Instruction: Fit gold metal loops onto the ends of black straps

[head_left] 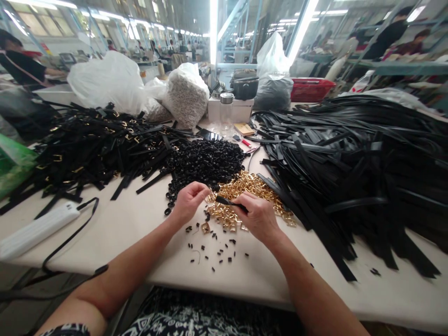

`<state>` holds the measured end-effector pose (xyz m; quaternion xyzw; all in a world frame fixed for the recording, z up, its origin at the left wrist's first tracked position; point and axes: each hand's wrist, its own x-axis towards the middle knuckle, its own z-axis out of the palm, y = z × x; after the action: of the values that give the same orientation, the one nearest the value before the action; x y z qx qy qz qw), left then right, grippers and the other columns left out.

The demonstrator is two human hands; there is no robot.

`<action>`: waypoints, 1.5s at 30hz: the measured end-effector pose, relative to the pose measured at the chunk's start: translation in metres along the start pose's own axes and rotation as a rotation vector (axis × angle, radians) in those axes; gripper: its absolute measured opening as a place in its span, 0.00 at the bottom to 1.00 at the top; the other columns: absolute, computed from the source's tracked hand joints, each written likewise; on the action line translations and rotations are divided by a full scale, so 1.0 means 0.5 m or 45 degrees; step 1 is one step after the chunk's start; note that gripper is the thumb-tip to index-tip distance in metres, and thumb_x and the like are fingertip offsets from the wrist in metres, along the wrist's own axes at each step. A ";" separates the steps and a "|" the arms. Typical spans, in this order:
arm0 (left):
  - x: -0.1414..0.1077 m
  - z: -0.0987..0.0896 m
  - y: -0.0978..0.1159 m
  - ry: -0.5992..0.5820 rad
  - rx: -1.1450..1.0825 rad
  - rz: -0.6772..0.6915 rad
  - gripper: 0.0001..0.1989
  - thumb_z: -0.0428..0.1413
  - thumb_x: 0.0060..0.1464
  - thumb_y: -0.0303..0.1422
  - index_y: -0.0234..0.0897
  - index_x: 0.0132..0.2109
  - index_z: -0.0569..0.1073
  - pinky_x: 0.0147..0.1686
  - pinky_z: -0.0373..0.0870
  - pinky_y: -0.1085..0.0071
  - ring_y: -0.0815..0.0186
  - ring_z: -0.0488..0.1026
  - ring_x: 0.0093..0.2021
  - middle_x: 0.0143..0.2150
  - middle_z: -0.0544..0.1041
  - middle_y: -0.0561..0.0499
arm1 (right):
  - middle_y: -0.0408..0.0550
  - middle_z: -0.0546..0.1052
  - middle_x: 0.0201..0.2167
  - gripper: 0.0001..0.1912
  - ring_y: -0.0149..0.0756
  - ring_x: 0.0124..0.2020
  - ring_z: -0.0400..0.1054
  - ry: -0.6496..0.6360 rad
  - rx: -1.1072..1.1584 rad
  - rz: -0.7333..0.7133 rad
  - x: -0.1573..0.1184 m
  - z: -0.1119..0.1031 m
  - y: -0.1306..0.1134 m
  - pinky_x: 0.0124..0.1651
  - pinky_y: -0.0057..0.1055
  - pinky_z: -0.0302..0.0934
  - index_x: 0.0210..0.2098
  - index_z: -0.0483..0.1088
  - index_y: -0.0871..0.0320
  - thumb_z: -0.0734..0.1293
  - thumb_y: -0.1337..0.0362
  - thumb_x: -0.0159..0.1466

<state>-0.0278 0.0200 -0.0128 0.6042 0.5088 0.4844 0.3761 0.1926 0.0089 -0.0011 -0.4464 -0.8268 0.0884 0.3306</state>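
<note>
Strap [224, 201] in right hand [258, 215]

Factory floor or big workshop, by every sign: a deep hall, long rows of tube lights [213, 32] running far back, pale-blue metal frames [234, 21], windows [42, 21] high on the left. Several people at stations behind: a person in a dark top [21, 65] at left, more at right by a greenish bench [402, 67]. Foreground, a broad pale worktable [252, 280] with parts in bulk: loose black straps [378, 177], a tangle of buckled straps [115, 140], small black loops [206, 161], gold-coloured buckles [241, 184]. Also stuffed plastic sacks [187, 95], a red crate [311, 89], a white power strip [38, 231] with black cable
</note>
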 end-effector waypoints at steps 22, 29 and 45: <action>-0.014 0.030 0.002 -0.426 -0.503 -0.529 0.18 0.63 0.46 0.45 0.32 0.28 0.74 0.28 0.68 0.74 0.72 0.70 0.23 0.24 0.76 0.51 | 0.46 0.77 0.35 0.10 0.33 0.35 0.72 -0.007 0.254 -0.043 -0.006 0.026 -0.015 0.38 0.28 0.64 0.43 0.74 0.55 0.66 0.57 0.65; -0.016 0.030 0.001 -0.500 -0.462 -0.525 0.19 0.63 0.47 0.46 0.32 0.28 0.74 0.28 0.68 0.74 0.71 0.71 0.23 0.23 0.75 0.51 | 0.45 0.74 0.28 0.15 0.30 0.29 0.67 -0.080 -0.018 -0.143 -0.009 0.024 -0.011 0.32 0.27 0.56 0.34 0.74 0.56 0.61 0.55 0.69; 0.051 -0.147 0.013 0.003 0.823 -0.068 0.09 0.55 0.52 0.37 0.37 0.33 0.78 0.34 0.65 0.72 0.66 0.72 0.31 0.31 0.79 0.52 | 0.42 0.71 0.23 0.17 0.27 0.22 0.63 0.121 -0.273 -0.191 0.002 -0.008 0.021 0.28 0.27 0.49 0.26 0.70 0.58 0.60 0.60 0.69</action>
<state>-0.0970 0.0410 0.0166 0.6782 0.6524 0.2886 0.1766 0.2020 0.0155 -0.0020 -0.4197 -0.8460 -0.0467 0.3255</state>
